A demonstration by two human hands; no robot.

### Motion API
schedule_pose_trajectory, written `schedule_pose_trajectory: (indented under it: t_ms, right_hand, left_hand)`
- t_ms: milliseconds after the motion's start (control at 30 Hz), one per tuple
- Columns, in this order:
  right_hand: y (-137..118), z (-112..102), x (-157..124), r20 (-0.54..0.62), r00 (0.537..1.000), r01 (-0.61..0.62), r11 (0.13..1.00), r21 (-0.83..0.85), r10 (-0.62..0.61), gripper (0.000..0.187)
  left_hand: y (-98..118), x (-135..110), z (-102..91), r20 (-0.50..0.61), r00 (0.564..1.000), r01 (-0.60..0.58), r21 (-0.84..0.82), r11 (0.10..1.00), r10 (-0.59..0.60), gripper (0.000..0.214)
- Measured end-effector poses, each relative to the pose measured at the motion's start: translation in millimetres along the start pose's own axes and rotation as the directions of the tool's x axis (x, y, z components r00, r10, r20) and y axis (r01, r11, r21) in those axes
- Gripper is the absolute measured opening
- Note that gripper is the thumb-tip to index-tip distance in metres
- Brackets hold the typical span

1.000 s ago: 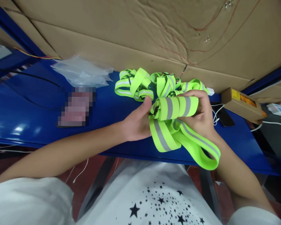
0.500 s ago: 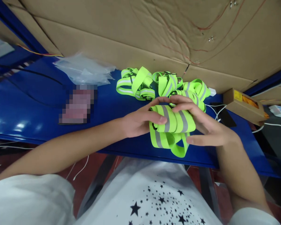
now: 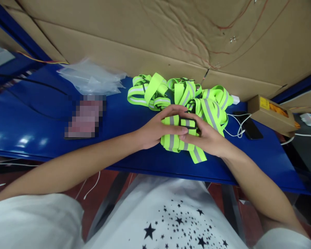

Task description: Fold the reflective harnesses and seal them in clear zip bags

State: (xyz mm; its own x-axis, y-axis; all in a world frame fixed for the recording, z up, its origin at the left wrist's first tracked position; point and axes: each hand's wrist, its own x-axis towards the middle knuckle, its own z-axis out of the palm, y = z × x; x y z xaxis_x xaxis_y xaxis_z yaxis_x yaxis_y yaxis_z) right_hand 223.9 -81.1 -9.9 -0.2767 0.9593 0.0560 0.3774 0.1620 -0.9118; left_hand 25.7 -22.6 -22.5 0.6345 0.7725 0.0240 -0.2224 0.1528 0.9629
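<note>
Both hands grip one folded neon-yellow reflective strap bundle [image 3: 174, 141] over the blue table [image 3: 41, 117]. My left hand [image 3: 158, 128] wraps the bundle's left side, thumb and fingers closed on it. From the right, my right hand [image 3: 206, 138] holds it with fingers pressed on its front. A loose strap end [image 3: 198, 156] sticks out below the hands. Behind them lies a pile of the same yellow straps with grey stripes [image 3: 181, 94].
Clear plastic bags [image 3: 92, 79] lie at the back left. A blurred-out flat object [image 3: 85, 117] sits left of my hands. A black phone [image 3: 247, 128] with a white cable and a small cardboard box [image 3: 272, 111] are at the right. A cardboard wall [image 3: 155, 38] backs the table.
The long hanging loop has been folded into the bundle, which is now smaller and tighter. My right hand shifted from over the top to gripping the bundle's right side.
</note>
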Motion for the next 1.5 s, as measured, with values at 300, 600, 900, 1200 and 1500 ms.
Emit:
schedule_pose_trajectory:
  t_ms: [300, 600, 900, 1200, 1500]
  right_hand:
    - [-4, 15, 3, 0.071, 0.975, -0.209, 0.757, 0.619, 0.211, 0.051]
    - [-5, 24, 2, 0.014, 0.954, -0.201, 0.602, 0.773, 0.3, 0.049]
    - [-3, 30, 1, 0.07, 0.991, -0.125, 0.621, 0.774, 0.112, 0.053]
    - [-17, 28, -13, -0.022, 0.975, -0.141, 0.698, 0.702, 0.219, 0.073]
    - [-8, 29, -4, -0.053, 0.959, -0.144, 0.641, 0.754, 0.279, 0.04]
  left_hand:
    - [4, -6, -3.9, 0.071, 0.891, -0.442, 0.355, 0.824, 0.448, 0.032]
    - [8, -2, -6.4, 0.176, 0.853, -0.503, 0.53, 0.683, 0.491, 0.05]
    - [7, -10, -6.5, 0.316, 0.638, -0.691, 0.637, 0.341, 0.702, 0.029]
    - [-10, -3, 4.3, 0.508, 0.803, -0.596, 0.67, 0.443, 0.313, 0.017]
    - [-20, -3, -3.6, 0.713, 0.457, -0.886, 0.416, 0.203, 0.532, 0.041]
